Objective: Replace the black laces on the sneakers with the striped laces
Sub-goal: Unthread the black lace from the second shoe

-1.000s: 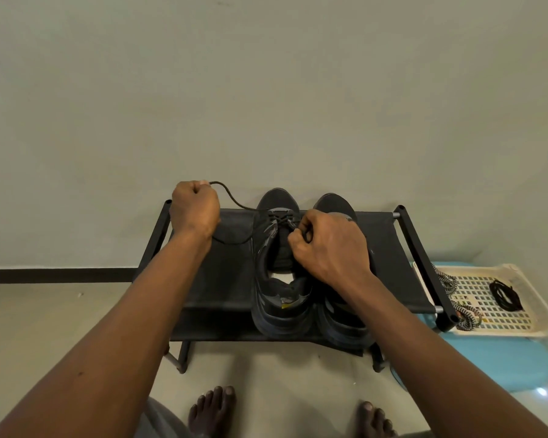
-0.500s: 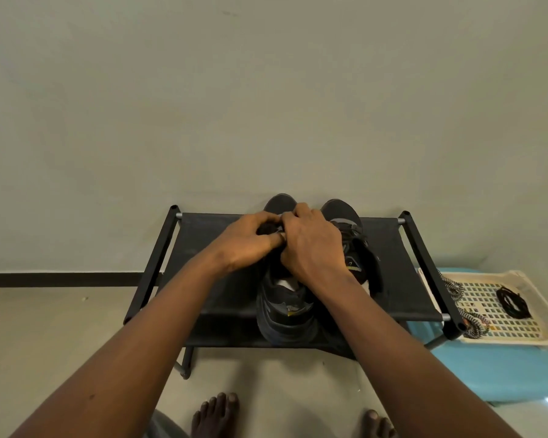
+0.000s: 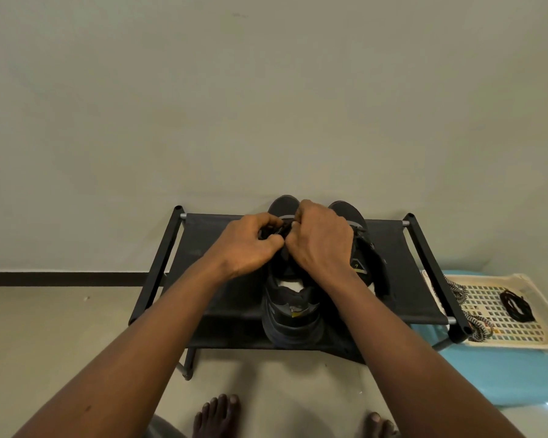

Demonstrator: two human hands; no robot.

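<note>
Two black sneakers stand side by side on a black shoe rack [image 3: 225, 298], toes toward the wall. Over the lacing of the left sneaker [image 3: 290, 314], my left hand [image 3: 247, 245] and my right hand [image 3: 321, 238] meet with curled fingers, pinching its black lace [image 3: 271, 233] near the toe-end eyelets. The right sneaker [image 3: 363, 248] is partly hidden behind my right hand. Striped laces [image 3: 456, 290] lie in a cream tray [image 3: 538, 341] to the right, beside a coiled black lace [image 3: 516, 305].
The rack stands against a plain wall. The tray rests on a light blue stool [image 3: 500, 380] right of the rack. My bare feet [image 3: 217, 415] are on the floor in front.
My left hand, which was pulling a length of black lace out to the left a second ago, has come back to the left sneaker and now works beside my right hand.
</note>
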